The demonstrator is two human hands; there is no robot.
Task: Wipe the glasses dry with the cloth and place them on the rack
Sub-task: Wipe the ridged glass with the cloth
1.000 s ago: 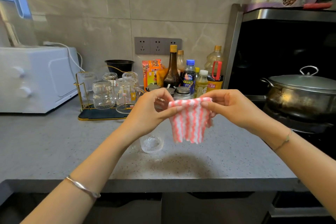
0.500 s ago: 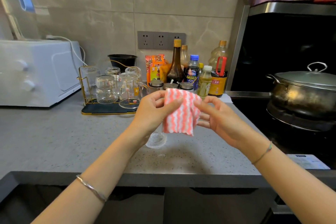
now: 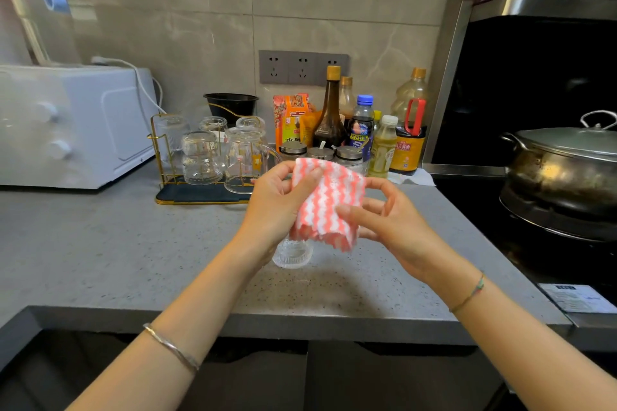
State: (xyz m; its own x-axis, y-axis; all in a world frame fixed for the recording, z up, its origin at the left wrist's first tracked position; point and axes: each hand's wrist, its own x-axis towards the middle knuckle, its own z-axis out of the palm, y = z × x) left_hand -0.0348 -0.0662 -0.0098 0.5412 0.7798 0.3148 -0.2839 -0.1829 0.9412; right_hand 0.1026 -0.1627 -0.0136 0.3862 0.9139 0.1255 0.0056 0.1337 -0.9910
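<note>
I see left hand [image 3: 277,207] and right hand [image 3: 390,227] both pinching the pink-striped cloth [image 3: 329,200]; ribbed glass [image 3: 293,255] sits on counter [image 3: 117,253] just below them.

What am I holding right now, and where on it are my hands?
The pink-and-white striped cloth. Your left hand grips its upper left edge; your right hand pinches its lower right side. The glass stands unheld on the counter.

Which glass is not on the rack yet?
The ribbed glass on the counter, just below the cloth and the left hand; the other glasses sit on the gold rack.
</note>
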